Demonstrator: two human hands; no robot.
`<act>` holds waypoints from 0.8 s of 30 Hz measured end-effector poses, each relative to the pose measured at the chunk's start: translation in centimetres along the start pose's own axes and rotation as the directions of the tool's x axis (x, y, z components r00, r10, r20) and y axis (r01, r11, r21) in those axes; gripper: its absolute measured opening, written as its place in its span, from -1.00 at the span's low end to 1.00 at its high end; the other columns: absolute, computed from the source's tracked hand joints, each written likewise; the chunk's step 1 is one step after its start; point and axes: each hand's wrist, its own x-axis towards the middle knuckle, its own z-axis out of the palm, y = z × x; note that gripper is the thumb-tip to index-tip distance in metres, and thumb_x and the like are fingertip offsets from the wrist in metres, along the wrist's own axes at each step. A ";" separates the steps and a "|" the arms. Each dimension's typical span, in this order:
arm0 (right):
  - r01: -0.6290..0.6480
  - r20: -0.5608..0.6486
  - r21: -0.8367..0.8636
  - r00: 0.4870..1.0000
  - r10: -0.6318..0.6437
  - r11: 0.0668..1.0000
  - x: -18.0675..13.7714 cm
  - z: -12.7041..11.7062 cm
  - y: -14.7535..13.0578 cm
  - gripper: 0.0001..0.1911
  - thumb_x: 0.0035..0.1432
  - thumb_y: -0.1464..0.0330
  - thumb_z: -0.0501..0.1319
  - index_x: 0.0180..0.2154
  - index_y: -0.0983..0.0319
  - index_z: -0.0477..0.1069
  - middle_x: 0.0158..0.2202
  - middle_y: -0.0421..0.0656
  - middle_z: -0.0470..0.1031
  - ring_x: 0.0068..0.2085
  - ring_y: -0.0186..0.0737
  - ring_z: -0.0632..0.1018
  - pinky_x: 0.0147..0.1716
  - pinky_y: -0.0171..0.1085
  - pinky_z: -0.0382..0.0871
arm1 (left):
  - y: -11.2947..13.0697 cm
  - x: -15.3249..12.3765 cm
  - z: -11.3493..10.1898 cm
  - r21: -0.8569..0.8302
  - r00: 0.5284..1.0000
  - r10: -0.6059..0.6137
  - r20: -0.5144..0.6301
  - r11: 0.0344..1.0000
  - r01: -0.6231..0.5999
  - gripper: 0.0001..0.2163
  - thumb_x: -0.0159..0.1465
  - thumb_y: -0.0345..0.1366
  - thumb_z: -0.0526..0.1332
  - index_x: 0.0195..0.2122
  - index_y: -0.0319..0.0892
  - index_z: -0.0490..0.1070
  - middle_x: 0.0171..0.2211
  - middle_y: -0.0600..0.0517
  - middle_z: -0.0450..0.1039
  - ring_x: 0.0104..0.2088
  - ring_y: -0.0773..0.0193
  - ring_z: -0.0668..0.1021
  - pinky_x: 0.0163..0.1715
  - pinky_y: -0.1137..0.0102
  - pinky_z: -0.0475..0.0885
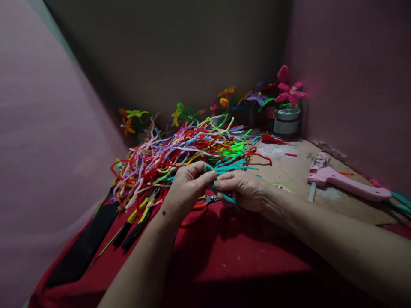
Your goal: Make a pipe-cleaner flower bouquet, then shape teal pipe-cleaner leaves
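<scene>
A teal pipe cleaner point(228, 198) is pinched between both my hands above the front of the table. My left hand point(192, 182) grips its upper, bent part between thumb and forefinger. Close against it, my right hand point(241, 187) closes on the same strand, and a loose end hangs below the fingers. Right behind my hands spreads a big heap of pipe cleaners point(180, 147) in many colours, with teal ones point(236, 164) nearest my fingers. Red-handled pliers point(195, 214) lie on the cloth below, partly covered by my hands.
Yellow-and-black pliers point(141, 220) and a black strip point(85, 244) lie at left on the red cloth point(237, 256). A pink glue gun point(346, 179) rests on a board point(289, 160) at right. Pipe-cleaner flowers point(292, 93) and a jar point(287, 122) stand behind.
</scene>
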 end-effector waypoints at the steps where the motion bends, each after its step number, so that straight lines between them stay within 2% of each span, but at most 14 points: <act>1: 0.006 0.006 0.011 1.000 -0.006 1.000 0.0 0.0 0.1 -0.91 -0.15 0.46 0.28 -0.59 0.33 0.39 -0.69 -0.23 0.40 -0.69 -0.46 0.35 -0.65 -0.42 0.15 | 0.0 0.0 0.0 -0.030 1.000 -0.021 0.010 0.999 0.021 -0.83 0.08 -0.24 0.22 -0.50 -0.23 0.29 -0.60 0.15 0.21 -0.61 0.49 0.27 -0.60 0.54 0.17; 6: 0.004 0.031 0.042 1.000 -0.005 0.999 0.0 -0.3 0.3 -0.90 -0.25 0.45 0.31 -0.58 0.32 0.41 -0.66 -0.24 0.41 -0.62 -0.43 0.38 -0.58 -0.40 0.20 | 0.1 -0.1 0.1 -0.061 0.997 -0.066 0.027 0.996 0.068 -0.81 0.04 -0.22 0.25 -0.52 -0.23 0.28 -0.63 0.15 0.20 -0.65 0.49 0.25 -0.64 0.54 0.14; 12: 0.119 -0.062 -0.152 0.990 -0.130 0.981 0.0 -0.1 0.1 -0.86 -0.26 0.42 0.31 -0.67 0.32 0.37 -0.69 -0.24 0.38 -0.64 -0.46 0.32 -0.60 -0.38 0.10 | 0.0 0.0 0.2 0.051 0.999 -0.015 -0.029 0.999 0.016 -0.77 0.06 -0.16 0.22 -0.54 -0.24 0.31 -0.66 0.15 0.19 -0.66 0.49 0.21 -0.67 0.53 0.08; 15: 0.169 -0.137 -0.261 0.968 -0.210 0.950 0.2 0.0 0.2 -0.86 -0.25 0.42 0.30 -0.69 0.31 0.37 -0.71 -0.25 0.36 -0.65 -0.45 0.30 -0.59 -0.36 0.08 | -0.5 0.0 0.7 0.238 0.981 0.093 -0.173 0.970 -0.050 -0.77 0.06 -0.18 0.21 -0.60 -0.25 0.34 -0.69 0.15 0.17 -0.65 0.47 0.19 -0.66 0.51 0.07; 17: 0.158 -0.196 -0.286 0.956 -0.219 0.945 0.3 0.0 0.4 -0.88 -0.25 0.44 0.28 -0.69 0.30 0.37 -0.72 -0.24 0.35 -0.65 -0.44 0.29 -0.59 -0.35 0.08 | -0.7 0.1 1.2 0.420 0.930 0.237 -0.281 0.901 -0.103 -0.79 0.05 -0.23 0.21 -0.63 -0.25 0.36 -0.68 0.13 0.20 -0.61 0.45 0.22 -0.61 0.50 0.11; 19: 0.126 -0.237 -0.271 0.952 -0.193 0.954 0.3 0.0 0.5 -0.90 -0.26 0.46 0.26 -0.69 0.29 0.36 -0.72 -0.23 0.36 -0.66 -0.43 0.29 -0.59 -0.34 0.07 | -0.8 0.2 1.4 0.501 0.898 0.301 -0.320 0.858 -0.109 -0.81 0.04 -0.25 0.22 -0.62 -0.25 0.40 -0.66 0.12 0.24 -0.59 0.44 0.24 -0.59 0.50 0.13; 22: 0.119 -0.239 -0.259 0.954 -0.183 0.959 0.3 0.0 0.5 -0.88 -0.25 0.46 0.25 -0.70 0.29 0.35 -0.72 -0.23 0.36 -0.66 -0.43 0.29 -0.59 -0.34 0.07 | -0.8 0.4 1.2 0.350 0.951 0.143 -0.274 0.936 -0.040 -0.77 0.05 -0.18 0.21 -0.59 -0.26 0.42 -0.70 0.14 0.20 -0.65 0.46 0.19 -0.64 0.49 0.09; 24: 0.140 -0.207 -0.287 0.957 -0.204 0.948 0.2 0.0 0.5 -0.86 -0.24 0.44 0.26 -0.71 0.29 0.35 -0.73 -0.24 0.33 -0.66 -0.43 0.28 -0.59 -0.34 0.07 | -0.8 0.5 1.1 0.257 0.966 0.075 -0.248 0.966 -0.009 -0.76 0.05 -0.17 0.21 -0.57 -0.26 0.41 -0.72 0.15 0.17 -0.66 0.47 0.17 -0.66 0.50 0.08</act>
